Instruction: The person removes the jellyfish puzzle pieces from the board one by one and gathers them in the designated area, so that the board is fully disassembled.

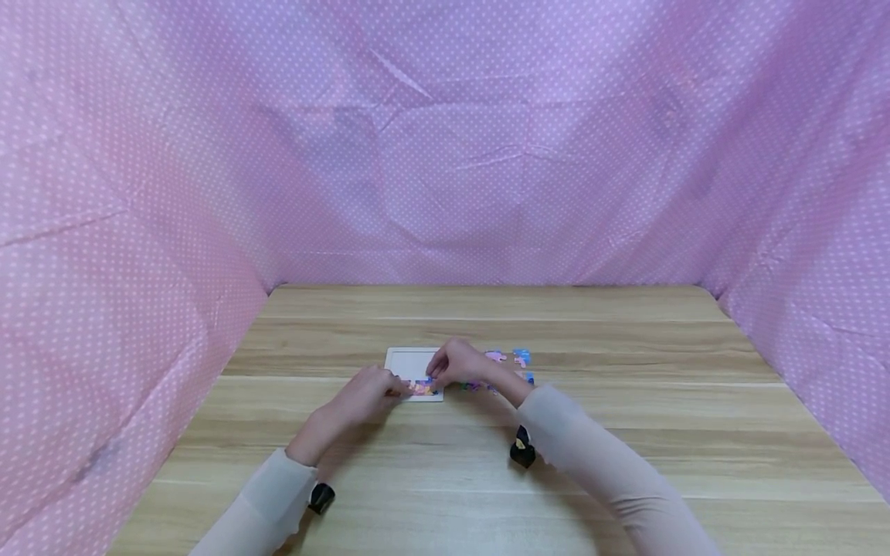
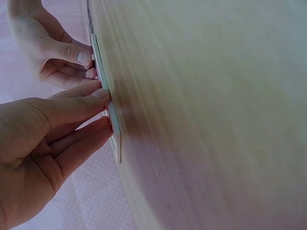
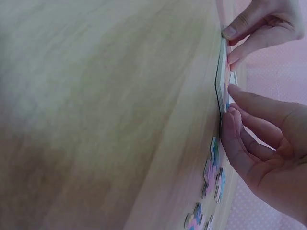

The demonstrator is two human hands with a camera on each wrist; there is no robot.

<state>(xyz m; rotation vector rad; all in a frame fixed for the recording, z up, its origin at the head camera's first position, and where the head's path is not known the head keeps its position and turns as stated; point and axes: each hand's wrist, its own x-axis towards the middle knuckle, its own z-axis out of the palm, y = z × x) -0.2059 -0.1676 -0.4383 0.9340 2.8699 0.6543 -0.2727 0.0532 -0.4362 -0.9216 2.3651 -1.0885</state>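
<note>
A white puzzle tray [image 1: 410,363] lies flat on the table, a strip of colourful puzzle pieces [image 1: 422,388] along its near side. My left hand [image 1: 367,394] rests at the tray's near left, thumb and fingertips touching its edge and the pieces there. From the right, my right hand [image 1: 459,363] reaches over the tray's right side, its curled fingertips at a bluish puzzle piece [image 3: 228,103]. That piece is mostly hidden by the fingers. In the left wrist view, the left hand [image 2: 53,129] has fairly straight fingers against the tray edge [image 2: 115,127].
Loose puzzle pieces [image 1: 521,357] lie right of the tray, partly behind the right forearm. More pieces [image 3: 209,177] show beside the tray in the right wrist view. The wooden table [image 1: 431,494] is surrounded by pink dotted cloth [image 1: 487,193] at the back and sides.
</note>
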